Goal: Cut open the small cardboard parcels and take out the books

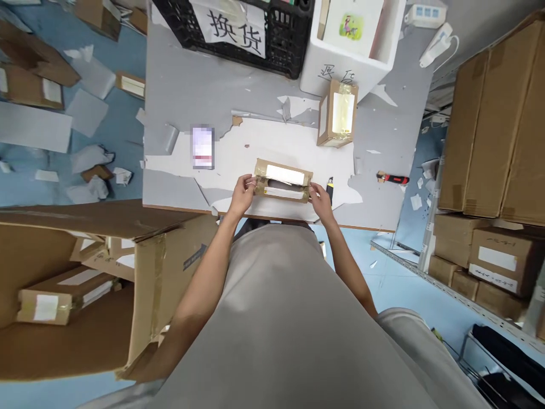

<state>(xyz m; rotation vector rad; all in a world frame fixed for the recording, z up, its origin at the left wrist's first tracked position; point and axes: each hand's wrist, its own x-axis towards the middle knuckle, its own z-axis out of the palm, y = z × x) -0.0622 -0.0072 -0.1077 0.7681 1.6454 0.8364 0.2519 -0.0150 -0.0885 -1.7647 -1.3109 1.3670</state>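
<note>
A plain grey cloth shirt (281,307) is lying nearest the camera, covering the person's torso, and two bare forearms are reaching past it towards a flat grey tabletop (238,82). The left hand (242,195) is gripping one end of a small oblong brown cardboard box (284,175), its fingers bending around the edge, while the right hand (321,201) is pinching the opposite end. The box is sitting between the two hands, close to the table's near edge, over a torn white paper sheet (238,145); a dark gap is showing along its upper face, and white labels are running beside that gap. Just beside the right hand, a slim yellow-and-black cutter (330,190) is lying on the sheet. Farther right, a red-and-black utility knife (394,178) is resting on the grey surface. Beyond the hands, a taped brown cardboard carton with a pale label (338,116) is standing in front of a white foam bin (315,71), which is holding papers. A black plastic crate (281,59) is standing left of the bin, bearing a handwritten white sign (232,28). A pixelated pale purple rectangle (203,147) is lying left of the box. Below, at the left, a large open brown cardboard carton (170,272) is holding smaller parcels (46,307).
</note>
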